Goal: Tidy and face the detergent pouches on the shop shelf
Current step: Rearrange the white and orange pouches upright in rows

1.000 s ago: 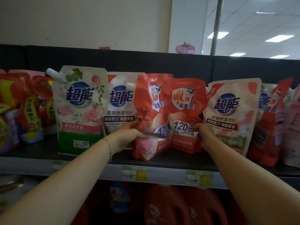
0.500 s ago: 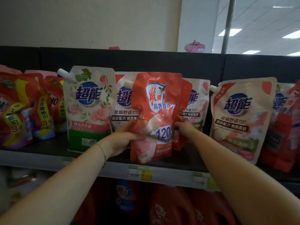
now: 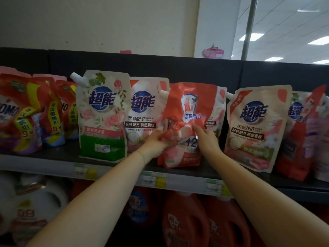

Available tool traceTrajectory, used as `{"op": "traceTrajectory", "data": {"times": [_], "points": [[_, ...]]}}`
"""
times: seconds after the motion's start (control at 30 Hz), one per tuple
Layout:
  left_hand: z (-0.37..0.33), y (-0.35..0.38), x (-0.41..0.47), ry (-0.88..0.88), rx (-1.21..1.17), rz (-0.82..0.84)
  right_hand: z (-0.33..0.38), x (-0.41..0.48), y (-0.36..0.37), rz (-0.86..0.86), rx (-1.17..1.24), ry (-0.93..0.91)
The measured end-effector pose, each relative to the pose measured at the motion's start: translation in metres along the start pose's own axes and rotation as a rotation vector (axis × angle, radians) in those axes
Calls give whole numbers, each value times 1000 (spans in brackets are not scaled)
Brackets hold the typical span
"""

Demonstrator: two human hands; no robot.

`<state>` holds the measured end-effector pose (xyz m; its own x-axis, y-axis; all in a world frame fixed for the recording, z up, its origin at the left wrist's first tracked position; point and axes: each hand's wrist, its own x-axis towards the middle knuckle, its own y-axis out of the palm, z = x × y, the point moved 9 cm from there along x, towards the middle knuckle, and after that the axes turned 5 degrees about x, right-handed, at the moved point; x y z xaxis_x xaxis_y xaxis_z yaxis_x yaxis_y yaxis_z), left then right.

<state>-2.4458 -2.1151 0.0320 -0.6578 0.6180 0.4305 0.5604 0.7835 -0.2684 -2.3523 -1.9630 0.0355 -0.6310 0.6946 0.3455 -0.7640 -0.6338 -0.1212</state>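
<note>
I see the red pouch standing on the shelf, long axis upright, top toward 12 o'clock. My left hand clamps its lower-left edge at 8 o'clock; my right hand presses open fingers on its front at 4 o'clock. Both forearms reach up, equally near.

The middle pouch is red with a blue-edged white badge. Its left neighbour is cream, rose-printed, green-based. The shelf is black.
</note>
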Motion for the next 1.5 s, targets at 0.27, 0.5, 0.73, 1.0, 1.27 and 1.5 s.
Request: {"op": "traceTrajectory", "data": {"times": [0.27,0.5,0.73,1.0,1.27,1.5], "points": [[1,-27,-4,6,376,-411,1,-31,-21,-207,34,-16],[-52,-9,-36,394,549,-598,-15,-37,-127,-677,-230,70],[-43,33,-33,458,847,-533,-49,-20,-182,-675,-187,210],[-34,35,-31,472,796,-562,-51,12,-137,-406,-76,72],[-31,-5,-45,562,486,-577,-89,64,-84,-154,124,171],[-15,-63,-47,252,597,-778,-9,8,-109,-611,-20,-96]]}}
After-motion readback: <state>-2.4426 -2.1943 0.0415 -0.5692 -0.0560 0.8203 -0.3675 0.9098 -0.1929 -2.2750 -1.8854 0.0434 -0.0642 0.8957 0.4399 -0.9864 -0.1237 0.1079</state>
